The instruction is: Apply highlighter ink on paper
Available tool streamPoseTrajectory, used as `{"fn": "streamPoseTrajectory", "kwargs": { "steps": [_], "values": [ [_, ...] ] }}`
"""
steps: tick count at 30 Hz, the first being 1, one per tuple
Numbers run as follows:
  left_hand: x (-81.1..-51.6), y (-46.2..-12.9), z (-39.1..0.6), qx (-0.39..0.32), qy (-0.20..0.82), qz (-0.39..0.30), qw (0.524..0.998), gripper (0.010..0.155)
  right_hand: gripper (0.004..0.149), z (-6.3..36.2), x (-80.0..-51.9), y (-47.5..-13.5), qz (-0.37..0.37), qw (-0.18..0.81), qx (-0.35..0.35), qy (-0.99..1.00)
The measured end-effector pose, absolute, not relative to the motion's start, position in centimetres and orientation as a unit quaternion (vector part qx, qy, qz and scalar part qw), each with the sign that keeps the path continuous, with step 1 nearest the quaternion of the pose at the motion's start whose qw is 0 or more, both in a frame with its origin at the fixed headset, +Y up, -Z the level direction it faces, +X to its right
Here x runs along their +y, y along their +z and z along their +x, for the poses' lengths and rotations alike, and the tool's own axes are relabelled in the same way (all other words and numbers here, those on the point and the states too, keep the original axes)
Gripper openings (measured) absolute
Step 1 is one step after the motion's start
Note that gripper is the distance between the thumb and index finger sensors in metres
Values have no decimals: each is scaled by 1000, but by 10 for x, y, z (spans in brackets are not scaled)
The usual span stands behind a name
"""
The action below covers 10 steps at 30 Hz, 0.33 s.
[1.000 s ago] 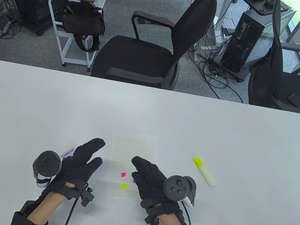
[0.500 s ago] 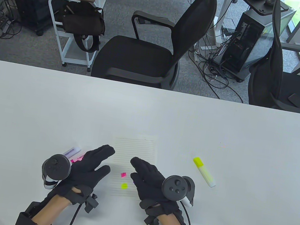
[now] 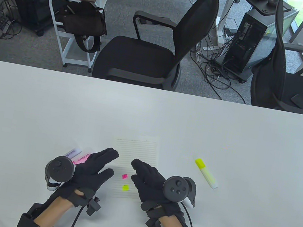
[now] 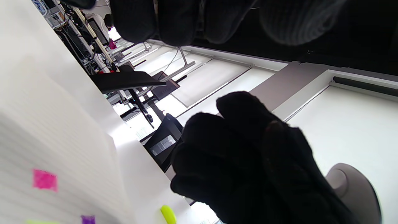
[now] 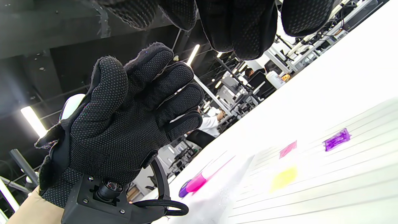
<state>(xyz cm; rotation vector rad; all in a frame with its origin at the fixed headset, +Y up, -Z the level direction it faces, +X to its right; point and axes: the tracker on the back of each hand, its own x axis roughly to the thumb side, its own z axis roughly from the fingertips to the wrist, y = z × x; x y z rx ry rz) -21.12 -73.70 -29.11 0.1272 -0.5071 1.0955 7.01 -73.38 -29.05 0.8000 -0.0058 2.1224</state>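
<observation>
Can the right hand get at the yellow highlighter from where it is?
Probably yes. The right hand is open and holds nothing, and only bare table lies between it and the yellow highlighter to its right.

1. The purple mark [image 5: 336, 139] on the paper [image 3: 136, 151] is hidden in the table view beneath the right hand [image 3: 152, 182].
2. The pink highlighter [image 3: 82, 159] and purple highlighter [image 3: 72, 153] are partly covered by the left hand [image 3: 87, 172]; their near ends cannot be seen.
3. In the left wrist view the yellow highlighter [image 4: 168, 214] is cut off by the bottom edge.
4. The print on the highlighters' barrels is too small to read.
</observation>
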Motion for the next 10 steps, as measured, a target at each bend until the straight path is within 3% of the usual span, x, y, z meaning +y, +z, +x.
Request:
{"fn": "streamPoseTrajectory", "kwargs": {
  "steps": [10],
  "values": [
    [-738,-290,-209,-242,511,55,823,68,55,70,-734,-290,320,424,1,847]
  ]
}}
